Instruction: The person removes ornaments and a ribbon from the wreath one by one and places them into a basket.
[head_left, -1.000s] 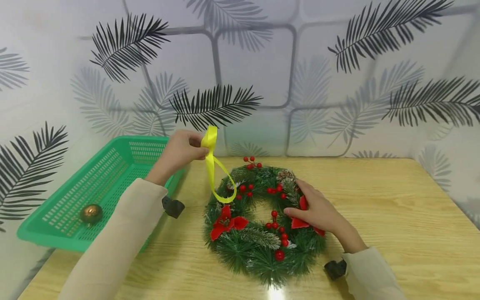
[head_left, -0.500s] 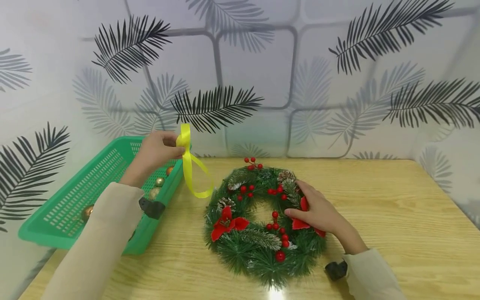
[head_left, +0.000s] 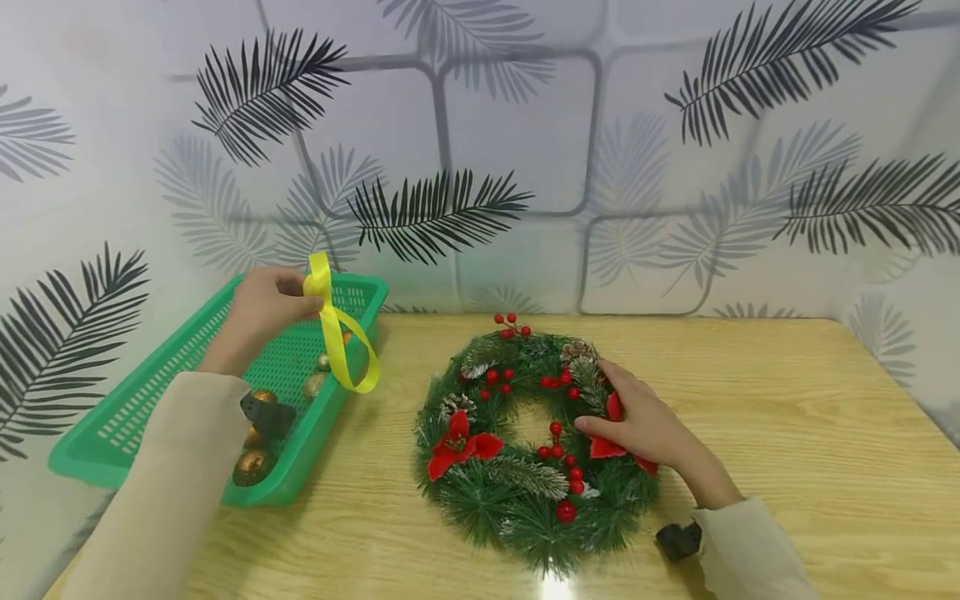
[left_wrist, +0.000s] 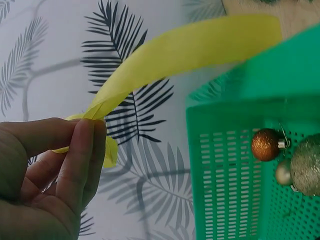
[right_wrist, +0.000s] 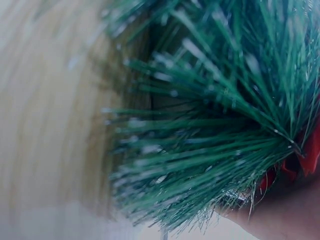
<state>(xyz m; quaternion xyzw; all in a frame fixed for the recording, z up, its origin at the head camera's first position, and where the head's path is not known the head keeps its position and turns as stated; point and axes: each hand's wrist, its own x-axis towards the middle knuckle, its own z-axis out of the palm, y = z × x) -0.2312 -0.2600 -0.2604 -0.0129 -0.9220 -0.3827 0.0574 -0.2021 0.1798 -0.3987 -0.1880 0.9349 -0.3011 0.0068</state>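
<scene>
My left hand (head_left: pixel 258 312) pinches a yellow ribbon (head_left: pixel 336 348) between thumb and fingertips, over the green plastic basket (head_left: pixel 288 487). A loop of the ribbon dangles past the basket's right rim; in the left wrist view, the ribbon (left_wrist: pixel 175 47) arcs from the fingertips across the basket's edge. On the table lies a green wreath (head_left: pixel 525 500) with red berries, pine cones and red flowers. My right hand (head_left: pixel 645 425) grips its right side, the thumb toward the inner opening and the fingers at the outer edge. Needles of the wreath (right_wrist: pixel 210 150) fill much of the right wrist view.
Several ornament balls lie in the basket, among them a copper ball (head_left: pixel 252 467), an orange glitter ball (left_wrist: pixel 265 145) and a pale gold glitter ball (left_wrist: pixel 307 165). Behind the wooden table (head_left: pixel 787 417) rises a wall (head_left: pixel 517 133) with a leaf pattern.
My left hand has carried the ribbon leftward, from beside the wreath to over the basket. Balls along the basket's right side have come into view. The right hand and wreath stay put.
</scene>
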